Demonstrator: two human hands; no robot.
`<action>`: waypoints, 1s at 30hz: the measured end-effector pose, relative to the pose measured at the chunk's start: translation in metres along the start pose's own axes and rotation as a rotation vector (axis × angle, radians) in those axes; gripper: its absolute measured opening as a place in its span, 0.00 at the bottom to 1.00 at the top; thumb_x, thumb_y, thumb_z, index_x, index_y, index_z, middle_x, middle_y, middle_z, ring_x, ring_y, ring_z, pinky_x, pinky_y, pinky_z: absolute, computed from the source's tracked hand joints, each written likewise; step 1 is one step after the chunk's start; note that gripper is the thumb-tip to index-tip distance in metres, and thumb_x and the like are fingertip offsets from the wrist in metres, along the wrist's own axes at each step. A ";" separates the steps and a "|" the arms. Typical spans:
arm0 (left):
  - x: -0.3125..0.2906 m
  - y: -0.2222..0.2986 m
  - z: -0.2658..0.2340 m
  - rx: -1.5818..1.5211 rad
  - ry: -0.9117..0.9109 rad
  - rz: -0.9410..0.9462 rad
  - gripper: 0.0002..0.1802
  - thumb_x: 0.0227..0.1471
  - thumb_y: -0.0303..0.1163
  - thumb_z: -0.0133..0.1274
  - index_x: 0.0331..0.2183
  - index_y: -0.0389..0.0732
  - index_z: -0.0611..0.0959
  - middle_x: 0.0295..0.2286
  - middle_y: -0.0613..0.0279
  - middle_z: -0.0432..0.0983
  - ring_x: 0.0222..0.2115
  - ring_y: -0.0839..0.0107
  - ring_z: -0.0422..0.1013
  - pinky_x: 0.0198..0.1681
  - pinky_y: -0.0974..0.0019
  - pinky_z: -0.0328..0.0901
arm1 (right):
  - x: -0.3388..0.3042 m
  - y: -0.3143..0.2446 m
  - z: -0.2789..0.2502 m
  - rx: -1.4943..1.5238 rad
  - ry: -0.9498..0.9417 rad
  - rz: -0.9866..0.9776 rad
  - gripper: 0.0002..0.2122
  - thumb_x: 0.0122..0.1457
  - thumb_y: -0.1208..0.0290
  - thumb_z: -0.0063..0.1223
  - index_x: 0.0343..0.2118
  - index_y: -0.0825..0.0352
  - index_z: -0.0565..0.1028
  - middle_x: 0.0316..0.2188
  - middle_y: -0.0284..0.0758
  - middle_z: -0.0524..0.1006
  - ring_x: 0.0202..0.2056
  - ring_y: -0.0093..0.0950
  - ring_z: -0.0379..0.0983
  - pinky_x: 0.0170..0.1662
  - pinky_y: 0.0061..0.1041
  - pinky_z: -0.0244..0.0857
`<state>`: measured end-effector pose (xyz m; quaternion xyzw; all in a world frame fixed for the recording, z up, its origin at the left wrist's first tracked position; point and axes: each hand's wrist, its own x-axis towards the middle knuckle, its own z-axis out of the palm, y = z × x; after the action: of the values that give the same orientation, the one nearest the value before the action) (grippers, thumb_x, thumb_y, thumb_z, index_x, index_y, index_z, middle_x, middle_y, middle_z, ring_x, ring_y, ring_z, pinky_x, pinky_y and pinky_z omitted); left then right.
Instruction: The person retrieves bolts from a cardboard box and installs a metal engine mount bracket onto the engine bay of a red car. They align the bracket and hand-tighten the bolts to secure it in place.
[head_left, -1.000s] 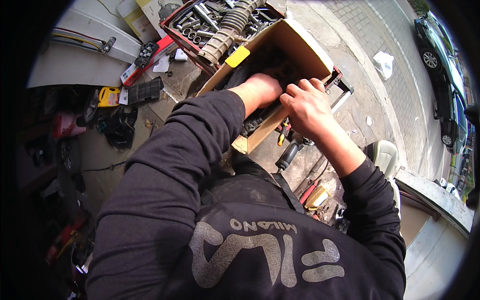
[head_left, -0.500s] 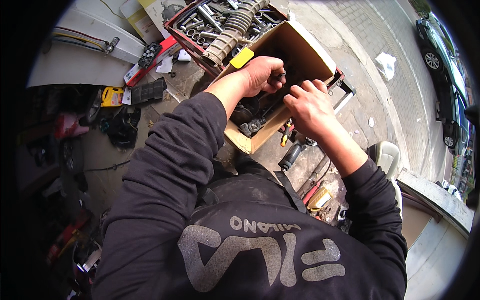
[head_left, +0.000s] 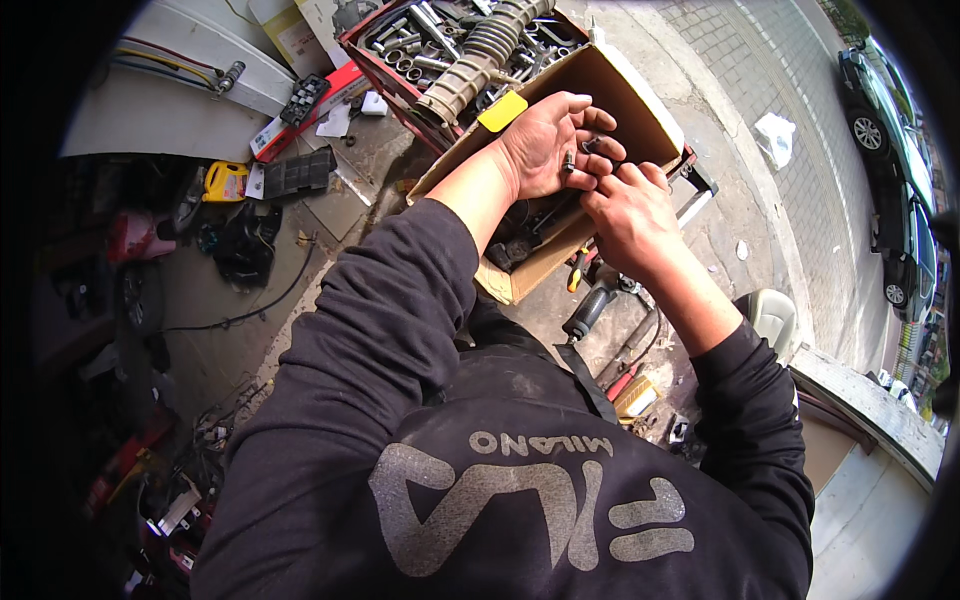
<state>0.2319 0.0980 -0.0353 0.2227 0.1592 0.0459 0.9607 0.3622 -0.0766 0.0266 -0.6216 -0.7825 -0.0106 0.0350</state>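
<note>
Bolts [head_left: 573, 160], small dark ones, now sit in the cupped left hand [head_left: 545, 145], which has come up out of the cardboard box [head_left: 640, 95] and turned palm-up above it. Right hand [head_left: 630, 205] has its fingertips pinched together right at that palm, looks like picking through them. Red tool tray [head_left: 400, 50] sits behind the box.
</note>
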 end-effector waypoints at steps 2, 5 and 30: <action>-0.002 -0.002 0.005 0.015 0.143 -0.043 0.35 0.71 0.62 0.44 0.56 0.40 0.80 0.45 0.48 0.86 0.36 0.63 0.84 0.40 0.60 0.79 | 0.000 0.000 0.000 0.011 0.021 0.004 0.05 0.50 0.71 0.63 0.31 0.58 0.83 0.36 0.29 0.79 0.46 0.34 0.75 0.57 0.41 0.63; -0.005 -0.003 0.008 -0.025 0.162 -0.015 0.35 0.72 0.63 0.41 0.56 0.41 0.79 0.46 0.48 0.86 0.38 0.61 0.85 0.38 0.62 0.80 | 0.000 0.000 0.000 0.046 0.023 0.003 0.07 0.45 0.73 0.64 0.30 0.59 0.82 0.35 0.28 0.78 0.46 0.33 0.75 0.56 0.40 0.64; 0.030 -0.033 0.015 2.141 0.178 -0.453 0.17 0.55 0.34 0.66 0.48 0.47 0.93 0.50 0.54 0.88 0.52 0.54 0.84 0.55 0.54 0.77 | 0.000 0.004 -0.003 0.026 -0.022 -0.013 0.04 0.50 0.70 0.62 0.29 0.56 0.81 0.32 0.27 0.76 0.43 0.32 0.74 0.56 0.39 0.63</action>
<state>0.2659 0.0668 -0.0464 0.9027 0.2225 -0.2779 0.2415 0.3661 -0.0760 0.0290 -0.6162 -0.7868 0.0064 0.0344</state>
